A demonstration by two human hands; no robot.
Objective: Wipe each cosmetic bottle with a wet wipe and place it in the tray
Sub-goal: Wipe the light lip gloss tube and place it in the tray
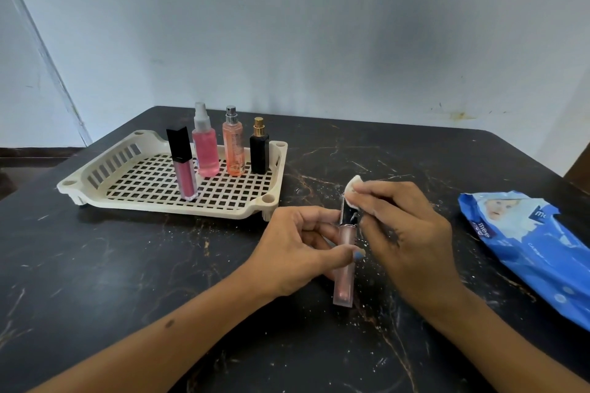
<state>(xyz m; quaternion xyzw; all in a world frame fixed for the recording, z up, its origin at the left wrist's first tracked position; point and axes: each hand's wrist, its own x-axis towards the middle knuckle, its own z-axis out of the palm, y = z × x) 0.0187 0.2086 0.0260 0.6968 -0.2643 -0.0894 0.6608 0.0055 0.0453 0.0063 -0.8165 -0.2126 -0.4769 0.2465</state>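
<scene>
Left hand [295, 247] gripping gloss tube [345, 260] upright on table [127, 281], right hand [404, 228] pinching wipe [352, 190] against tube cap, tray [95, 183] with four bottles beyond left hand, wipe pack [530, 242] right of right hand

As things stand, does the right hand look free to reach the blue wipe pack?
Probably not yet: the right hand pinches a wipe against the lip gloss tube, though nothing lies between it and the pack.

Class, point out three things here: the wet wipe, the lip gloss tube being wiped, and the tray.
wet wipe [352, 187], head view, on its folded top edge.
lip gloss tube [344, 277], head view, on its clear lower body.
tray [269, 199], head view, on its near right corner.
</scene>
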